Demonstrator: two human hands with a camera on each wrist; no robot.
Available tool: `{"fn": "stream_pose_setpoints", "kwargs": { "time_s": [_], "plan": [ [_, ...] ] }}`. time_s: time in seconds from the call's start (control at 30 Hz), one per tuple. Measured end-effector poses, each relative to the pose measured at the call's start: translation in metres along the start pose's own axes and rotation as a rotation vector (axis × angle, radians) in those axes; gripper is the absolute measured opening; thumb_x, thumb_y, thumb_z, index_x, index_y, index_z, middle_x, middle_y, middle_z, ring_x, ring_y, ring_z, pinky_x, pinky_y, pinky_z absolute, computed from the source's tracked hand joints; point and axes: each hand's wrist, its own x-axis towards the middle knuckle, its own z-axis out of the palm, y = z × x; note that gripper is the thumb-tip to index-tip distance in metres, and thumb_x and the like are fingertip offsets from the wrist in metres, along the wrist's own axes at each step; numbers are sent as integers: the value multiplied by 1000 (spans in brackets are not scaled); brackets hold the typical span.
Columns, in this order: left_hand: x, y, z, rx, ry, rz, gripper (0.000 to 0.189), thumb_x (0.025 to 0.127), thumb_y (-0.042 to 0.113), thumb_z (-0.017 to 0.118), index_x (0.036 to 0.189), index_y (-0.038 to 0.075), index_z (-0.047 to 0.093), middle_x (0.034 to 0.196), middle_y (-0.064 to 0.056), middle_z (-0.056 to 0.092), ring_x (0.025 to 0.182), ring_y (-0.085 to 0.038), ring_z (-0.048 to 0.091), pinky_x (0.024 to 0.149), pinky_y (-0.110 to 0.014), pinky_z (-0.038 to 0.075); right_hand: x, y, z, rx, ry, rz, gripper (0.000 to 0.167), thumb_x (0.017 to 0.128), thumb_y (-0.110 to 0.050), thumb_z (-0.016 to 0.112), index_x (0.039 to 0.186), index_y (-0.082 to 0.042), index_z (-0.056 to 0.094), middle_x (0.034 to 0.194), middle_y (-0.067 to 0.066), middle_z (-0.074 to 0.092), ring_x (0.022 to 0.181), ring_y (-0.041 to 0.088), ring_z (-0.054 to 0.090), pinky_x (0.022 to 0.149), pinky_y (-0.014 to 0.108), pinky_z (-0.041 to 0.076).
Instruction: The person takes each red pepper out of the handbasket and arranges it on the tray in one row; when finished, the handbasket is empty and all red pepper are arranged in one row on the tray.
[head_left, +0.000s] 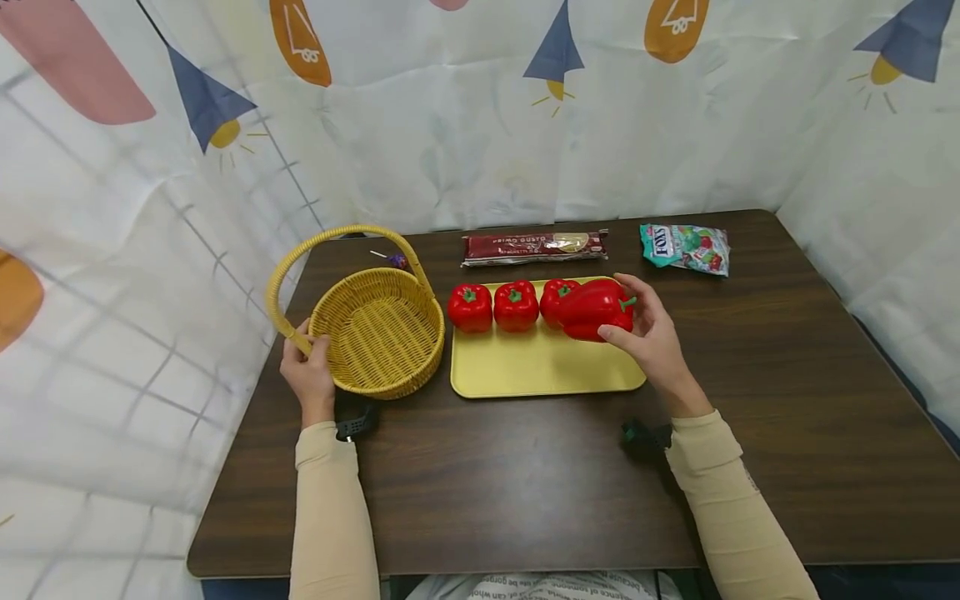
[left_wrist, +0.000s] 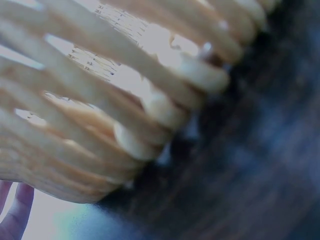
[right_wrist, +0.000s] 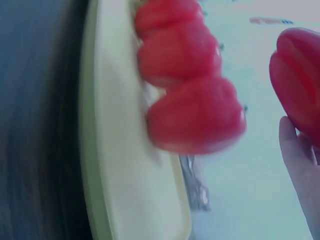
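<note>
My left hand (head_left: 307,379) grips a yellow woven basket (head_left: 408,375) at its left side, where the arched handle (head_left: 360,229) meets the rim. Nothing lies inside the basket. In the left wrist view the basket's wall (left_wrist: 100,85) fills much of the picture, with fingertips (left_wrist: 19,210) at the lower left. My right hand (head_left: 658,346) holds a red bell pepper (head_left: 595,310) between thumb and fingers, above the yellow tray (head_left: 525,375). Three more red bell peppers (head_left: 516,306) stand in a row along the tray's back edge; the held one partly hides the rightmost.
Behind the tray lies a dark red spaghetti packet (head_left: 534,247). A teal candy bag (head_left: 686,248) is at the back right. A small purple-wrapped lollipop (head_left: 397,261) sits behind the basket. A patterned curtain (head_left: 480,142) surrounds the dark wooden table (head_left: 525,492).
</note>
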Motion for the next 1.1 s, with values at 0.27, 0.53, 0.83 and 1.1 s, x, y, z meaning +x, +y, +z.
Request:
{"fn": "stream_pose_setpoints", "kwargs": {
  "time_s": [0.27,0.53,0.83,1.1],
  "plan": [
    [0,16,0,-7,-35,-15,8,86,0,61,81,-5,60,130,-25,58,96,-19,57,77,-25,43,2,0,-21,164,150,16,57,89,1,65,139,-7,38,132,10,48,113,21,52,86,25,52],
    [4,13,4,-7,-8,-17,9,86,2,62,77,2,61,127,-21,61,98,-20,57,76,-23,42,2,-1,-36,293,238,57,54,90,-1,65,136,-8,38,136,9,46,119,23,47,90,25,50],
    [7,0,1,-18,17,-28,10,87,3,62,77,5,62,128,-17,61,103,-23,56,78,-24,43,6,14,-40,233,289,138,67,89,-1,67,145,-13,32,141,6,40,125,23,41,89,23,50],
    [4,-4,-1,-36,1,-67,18,88,3,62,99,-11,65,128,-22,58,90,-13,56,75,-25,43,6,34,-45,-3,288,160,78,85,-2,73,147,-6,25,142,9,41,127,22,40,92,15,45]
  ]
}}
